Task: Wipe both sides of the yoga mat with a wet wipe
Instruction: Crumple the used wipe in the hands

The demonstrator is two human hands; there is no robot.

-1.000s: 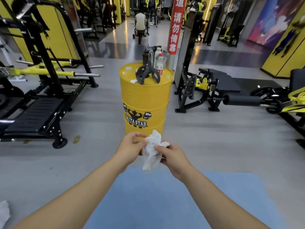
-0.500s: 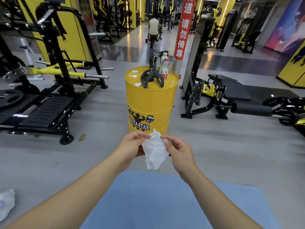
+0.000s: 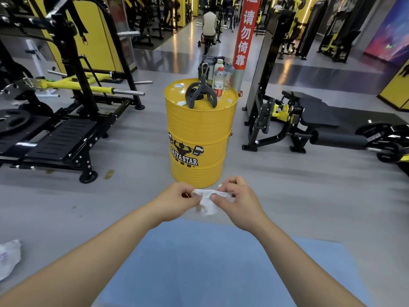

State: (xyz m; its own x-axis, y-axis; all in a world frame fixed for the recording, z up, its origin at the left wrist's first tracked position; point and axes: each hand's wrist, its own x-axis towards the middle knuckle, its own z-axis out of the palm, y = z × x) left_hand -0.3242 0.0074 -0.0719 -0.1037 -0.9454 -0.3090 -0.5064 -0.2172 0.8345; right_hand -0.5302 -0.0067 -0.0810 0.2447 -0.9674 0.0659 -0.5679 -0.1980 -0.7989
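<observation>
Both hands were up in front of the chest, over the far edge of the mat. L hand (image 3: 177,201) had thumb & fingers curled, pinching one end of the wet wipe (image 3: 207,201). R hand (image 3: 240,203) pinched the other end the same way, fingers curled in. The wipe was pulled into a thin twisted strip between the two pinches, w/ a loose crumpled flap hanging below the middle. It was held in the air, not touching the mat.

The blue yoga mat (image 3: 210,262) lay flat on the grey floor (image 3: 309,196), under both forearms, running off the bottom of the view.

Just past the hands stood a yellow drum (image 3: 198,138) w/ black "SAIYA STAR" lettering. On its lid: a black cable handle (image 3: 201,95), a clear bottle w/ red label (image 3: 219,82), other bottles behind it, a few small white scraps. A red banner (image 3: 246,32) w/ white Chinese characters hung behind the drum.

Left side: black rack w/ yellow bar (image 3: 73,85). Right side: black & yellow bench machine (image 3: 294,120). A crumpled white packet (image 3: 10,258) lay on the floor at the left edge, well apart from the mat. Far back, a person (image 3: 209,24) was seated on a machine, facing away.
</observation>
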